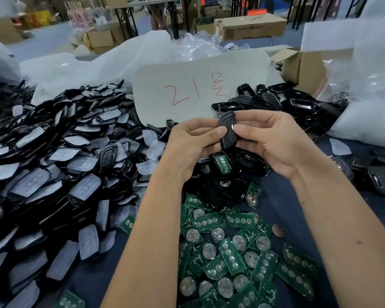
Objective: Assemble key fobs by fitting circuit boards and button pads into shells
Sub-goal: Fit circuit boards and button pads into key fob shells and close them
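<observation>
a person's left hand [192, 141] and right hand [269, 141] meet above a cluttered worktable [298, 210], both pinching a single black key fob shell [227, 130] held upright between them, thumbs pressed against its near face from either side and fingers curled behind it. directly below the hands, green circuit boards [231, 258] with round silver battery holders lie scattered across the dark blue tabletop, mixed with a few loose black shell halves [251, 161]. to the left, a deep heap of black shells topped with translucent button pads [85, 187] spreads to the table's edge. behind the hands lies a pale card [198, 81] marked in red handwriting, with more glossy black empty shells [265, 100] piled just to its right. clear plastic bags [373, 85] and an open cardboard box [307, 65] crowd the far right side; more cartons stand on the floor beyond.
</observation>
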{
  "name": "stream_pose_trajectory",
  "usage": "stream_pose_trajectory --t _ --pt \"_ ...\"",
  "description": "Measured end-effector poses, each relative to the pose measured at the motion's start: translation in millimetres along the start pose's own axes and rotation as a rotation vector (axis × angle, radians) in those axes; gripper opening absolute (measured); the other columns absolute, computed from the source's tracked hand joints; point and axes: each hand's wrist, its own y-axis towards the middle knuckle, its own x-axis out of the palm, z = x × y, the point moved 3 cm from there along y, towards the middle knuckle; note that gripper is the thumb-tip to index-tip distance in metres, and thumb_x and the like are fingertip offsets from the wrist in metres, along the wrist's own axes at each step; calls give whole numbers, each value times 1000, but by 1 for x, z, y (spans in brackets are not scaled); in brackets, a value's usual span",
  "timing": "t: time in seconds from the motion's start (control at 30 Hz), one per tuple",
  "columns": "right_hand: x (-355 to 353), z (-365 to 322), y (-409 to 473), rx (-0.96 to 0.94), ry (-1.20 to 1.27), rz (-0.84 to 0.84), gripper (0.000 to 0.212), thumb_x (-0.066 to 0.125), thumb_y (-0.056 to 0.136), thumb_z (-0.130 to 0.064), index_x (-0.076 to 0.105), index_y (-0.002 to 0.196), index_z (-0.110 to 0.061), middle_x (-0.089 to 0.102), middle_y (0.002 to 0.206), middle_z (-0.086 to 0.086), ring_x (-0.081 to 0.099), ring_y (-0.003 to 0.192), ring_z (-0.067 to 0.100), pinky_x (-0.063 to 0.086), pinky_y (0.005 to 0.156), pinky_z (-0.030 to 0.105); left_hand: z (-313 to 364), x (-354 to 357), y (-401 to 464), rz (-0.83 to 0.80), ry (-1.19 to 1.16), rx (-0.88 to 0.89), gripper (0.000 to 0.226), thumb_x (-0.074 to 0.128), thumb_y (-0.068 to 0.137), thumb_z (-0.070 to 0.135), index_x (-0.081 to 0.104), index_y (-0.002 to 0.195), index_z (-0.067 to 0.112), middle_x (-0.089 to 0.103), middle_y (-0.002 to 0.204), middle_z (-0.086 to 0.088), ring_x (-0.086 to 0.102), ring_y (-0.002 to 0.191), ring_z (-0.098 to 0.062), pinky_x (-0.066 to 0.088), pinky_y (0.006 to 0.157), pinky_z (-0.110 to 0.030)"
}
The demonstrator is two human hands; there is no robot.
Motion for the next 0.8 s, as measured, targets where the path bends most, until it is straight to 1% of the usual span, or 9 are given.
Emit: stream_pose_trajectory --t 0.1,0.23,0.3,0.43,0.47,0.6,0.7,0.73,0.8 --pt "0 -2 0 12 12 -14 26 68 89 4 73 114 -3 80 105 13 78 90 20 61 73 24 1 1 0 -21 -13 21 26 85 68 15 79 93 9 78 91 -16 76 85 -24 62 78 -31" --pt "-3 -3 0 14 -1 -31 39 75 76 -1 73 115 -2 79 106 16 79 88 21 61 71 24 0 1 0 -25 -7 19 29 86 65 19 80 92 10 78 88 -14 76 83 -23 61 74 -28" --pt "-4 -2 0 -2 -13 -30 38 76 75 -1 74 112 -2 79 105 17 79 87 23 62 72 26 -1 1 0 -27 -2 6 25 85 67 18 80 90 11 78 89 -13 76 83 -22 61 74 -28" --pt "-6 0 1 -30 11 -23 37 76 73 -1 74 110 -2 79 103 18 78 87 27 64 75 32 -2 4 -1 -25 35 -47 4 81 79 16 81 83 15 76 88 -15 74 78 -20 60 70 -26" --pt "-7 0 1 -36 20 -20 36 76 72 -1 74 108 -3 79 103 18 78 86 28 64 77 33 -2 5 -2 -35 39 -63 2 80 81 16 81 82 15 76 88 -16 74 77 -20 60 68 -26" --pt "-6 2 2 -38 95 -12 32 73 73 2 73 104 -2 79 98 18 77 82 27 65 79 35 0 7 -2 -94 51 -94 10 73 93 15 75 86 9 77 88 -17 74 72 -23 62 64 -28" --pt "-6 2 1 -17 125 -17 27 72 72 2 76 98 -5 79 95 18 77 81 28 64 81 38 0 8 -4 -156 78 -129 14 67 97 19 70 88 8 77 85 -15 77 70 -24 62 61 -29" --pt "-6 2 1 -14 126 -15 27 72 72 2 76 98 -5 79 95 17 77 81 27 65 80 37 1 8 -5 -171 81 -141 15 66 97 21 69 89 8 77 84 -14 77 71 -24 62 61 -29" --pt "-5 1 1 -9 143 -9 31 71 73 2 72 103 -2 79 94 16 77 80 25 65 73 33 2 8 -4 -184 81 -136 16 66 97 22 67 89 8 76 80 -11 76 69 -22 63 63 -30"
